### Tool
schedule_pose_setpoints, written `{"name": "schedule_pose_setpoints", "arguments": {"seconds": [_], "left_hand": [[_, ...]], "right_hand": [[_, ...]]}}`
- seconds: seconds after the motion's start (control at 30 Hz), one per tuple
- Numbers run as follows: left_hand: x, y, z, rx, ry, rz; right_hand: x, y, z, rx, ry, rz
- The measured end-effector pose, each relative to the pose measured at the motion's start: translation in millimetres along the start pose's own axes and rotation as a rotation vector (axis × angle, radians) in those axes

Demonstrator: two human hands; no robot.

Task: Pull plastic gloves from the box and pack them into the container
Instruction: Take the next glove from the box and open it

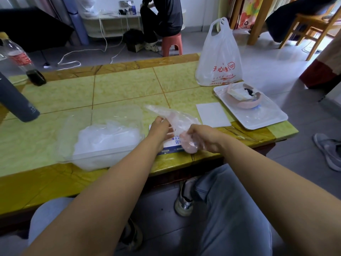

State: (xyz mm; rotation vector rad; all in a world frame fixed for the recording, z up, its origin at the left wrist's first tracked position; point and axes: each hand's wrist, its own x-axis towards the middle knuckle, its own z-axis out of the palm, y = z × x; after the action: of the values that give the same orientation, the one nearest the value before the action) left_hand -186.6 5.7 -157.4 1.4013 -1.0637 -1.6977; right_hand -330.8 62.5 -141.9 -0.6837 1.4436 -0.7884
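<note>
A low table (120,89) of yellow-green tiles with amber borders fills the middle of the view. Clock directions are taken from the hands, with 12 o'clock pointing away from the person.

At 9 o'clock sits a wide clear plastic container (68,137), lid off, just beside the box. A loose white-looking heap of thin plastic gloves (108,137) lies in its near half.

At 1 o'clock, at the table's far edge, a white plastic carrier bag with red print (219,60) stands upright. In front of it, at 2 o'clock, a white rectangular tray (258,117) overhangs the table edge and holds a pink curved band (249,105) with crumpled wrappers.

At 9 to 10 o'clock, well apart, a dark grey cylindrical flask (14,97) juts in from the left. Behind it is a clear bottle with a red label (20,60) and a little dark liquid at its bottom.

A white square sheet (212,114) lies flat at 2 o'clock, between the tray and the hands.

The blue-and-white cardboard glove box (171,146) lies under the hands. They and the glove cover most of it, so its opening is hidden.

A clear thin plastic glove (173,115) stretches above the box from 11 o'clock down to 5 o'clock. The left hand (159,129) pinches its upper part with curled fingers and thumb. The right hand (204,137) has its fingers closed around the bunched lower end.
</note>
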Motion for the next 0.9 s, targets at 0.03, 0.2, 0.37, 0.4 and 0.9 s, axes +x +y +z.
{"name": "schedule_pose_setpoints", "arguments": {"seconds": [0.03,0.2,0.37,0.4,0.9], "left_hand": [[0,2,0,-0.044,-0.021,-0.009],[-7,9,-4,-0.034,0.006,0.053],[-17,17,-16,0.324,0.096,0.234],[-20,19,-19,0.389,0.093,0.262],[-46,48,-94,0.299,0.076,0.211]], "right_hand": [[-1,1,-1,-0.039,-0.029,0.028],[-13,-1,9,-0.181,-0.248,0.068],[-7,-4,12,-0.108,-0.009,-0.19],[-6,-7,14,-0.034,0.021,-0.237],[-12,-25,57,-0.023,0.135,-0.361]]}}
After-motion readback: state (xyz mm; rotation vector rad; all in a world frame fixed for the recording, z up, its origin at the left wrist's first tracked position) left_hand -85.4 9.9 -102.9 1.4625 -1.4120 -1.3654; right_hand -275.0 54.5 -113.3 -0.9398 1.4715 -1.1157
